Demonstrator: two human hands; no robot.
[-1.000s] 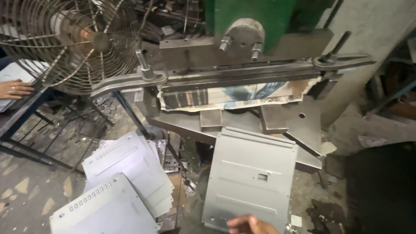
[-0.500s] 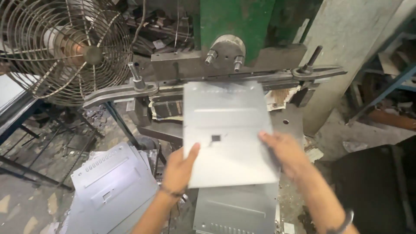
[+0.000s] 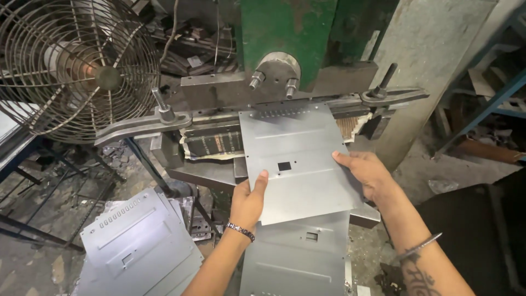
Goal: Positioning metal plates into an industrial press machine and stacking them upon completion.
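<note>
A flat grey sheet-metal panel (image 3: 298,159) with a small rectangular cutout near its middle and a row of small holes along its far edge is held between both hands, its far edge pushed in under the jaw of the green press machine (image 3: 287,38). The left hand (image 3: 249,200) grips the panel's near left corner, thumb on top along the edge and fingers curled beneath; a beaded bracelet sits at that wrist. The right hand (image 3: 367,175) holds the right edge, fingers spread flat on the top face, the palm wrapped around the side. The panel lies roughly level, tilted slightly toward the person.

Just below it, on the press bed, rests another panel (image 3: 298,257) of the same kind, partly covered by the held one. To the lower left, a stack of similar punched panels (image 3: 137,241) lies on the floor. A long steel clamp bar (image 3: 142,126) with bolts runs across the machine's front. At upper left stands a wire-caged fan (image 3: 76,66). A blue metal frame (image 3: 482,109) shows at the right edge.
</note>
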